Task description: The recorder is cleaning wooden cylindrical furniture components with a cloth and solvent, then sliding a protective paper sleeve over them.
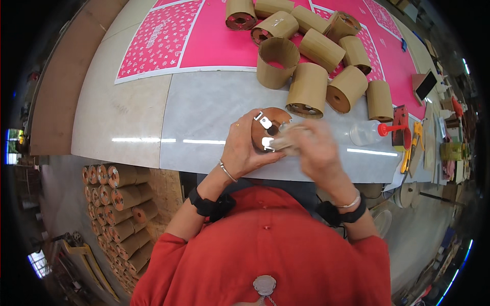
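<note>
My left hand [241, 146] is wrapped round the side of a short cylinder, its round reddish-brown end [259, 133] facing up. That end has a dark central hole and small shiny metal plates on either side of it. My right hand [319, 150], smeared by motion, is closed on a crumpled pale beige rag [290, 138] at the right side of this end. The rag's outline is blurred. How far the cylinder reaches below is hidden by my left hand.
Several cardboard-wrapped cylinders [307, 89] lie and stand beyond my hands, some on a pink printed sheet [219, 41]. To the right are a clear bottle with a red cap [363, 133] and a yellow cutter [414, 145]. More wrapped cylinders [122, 199] are stacked below the table's left.
</note>
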{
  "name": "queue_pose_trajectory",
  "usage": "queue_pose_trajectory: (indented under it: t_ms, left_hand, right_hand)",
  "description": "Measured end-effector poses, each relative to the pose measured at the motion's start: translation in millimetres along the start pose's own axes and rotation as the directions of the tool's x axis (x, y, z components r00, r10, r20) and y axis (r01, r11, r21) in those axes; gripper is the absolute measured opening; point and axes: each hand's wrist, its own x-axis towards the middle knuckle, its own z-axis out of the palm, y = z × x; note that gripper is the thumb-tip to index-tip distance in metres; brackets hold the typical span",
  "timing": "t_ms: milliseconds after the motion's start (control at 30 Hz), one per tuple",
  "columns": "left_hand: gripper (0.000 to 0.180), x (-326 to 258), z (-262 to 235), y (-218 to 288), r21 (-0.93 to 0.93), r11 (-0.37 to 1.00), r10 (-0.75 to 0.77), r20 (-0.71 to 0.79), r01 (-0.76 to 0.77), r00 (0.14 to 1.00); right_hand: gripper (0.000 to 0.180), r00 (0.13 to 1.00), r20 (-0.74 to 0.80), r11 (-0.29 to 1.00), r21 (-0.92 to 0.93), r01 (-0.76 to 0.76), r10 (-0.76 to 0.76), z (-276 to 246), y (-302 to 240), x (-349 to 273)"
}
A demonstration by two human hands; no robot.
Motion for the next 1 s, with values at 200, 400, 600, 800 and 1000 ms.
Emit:
queue_pose_trajectory:
  t_ms: [200, 400, 600, 800, 1000]
  left_hand:
    - [0.09, 1.1, -19.8, 2.8, -0.149, 0.988, 0.04, 0.061, -0.03, 0.997]
    - [0.056, 27.0, -53.8, 21.8, 0.042, 0.981, 0.176, 0.217, -0.189, 0.96]
    - [0.057, 51.9, -68.3, 32.5, 0.258, 0.848, 0.326, 0.433, -0.463, 0.84]
    - [0.056, 62.2, -72.5, 26.6, 0.253, 0.775, 0.393, 0.525, -0.579, 0.755]
    - [0.051, 70.0, -76.3, 25.5, 0.259, 0.709, 0.409, 0.606, -0.656, 0.682]
  right_hand:
    - [0.027, 0.909, -0.028, 0.898, 0.172, -0.406, 0.416, -18.7, 18.5, -42.0]
    - [0.023, 0.897, -0.097, 0.86, 0.346, -0.375, 0.43, -2.3, 2.0, -29.3]
    - [0.024, 0.915, -0.039, 0.843, 0.406, -0.354, 0.403, 5.5, -5.1, -24.4]
    - [0.024, 0.914, -0.034, 0.837, 0.417, -0.355, 0.405, 6.3, -5.2, -24.0]
    - [0.024, 0.924, -0.045, 0.862, 0.38, -0.335, 0.379, 5.4, -7.5, -21.6]
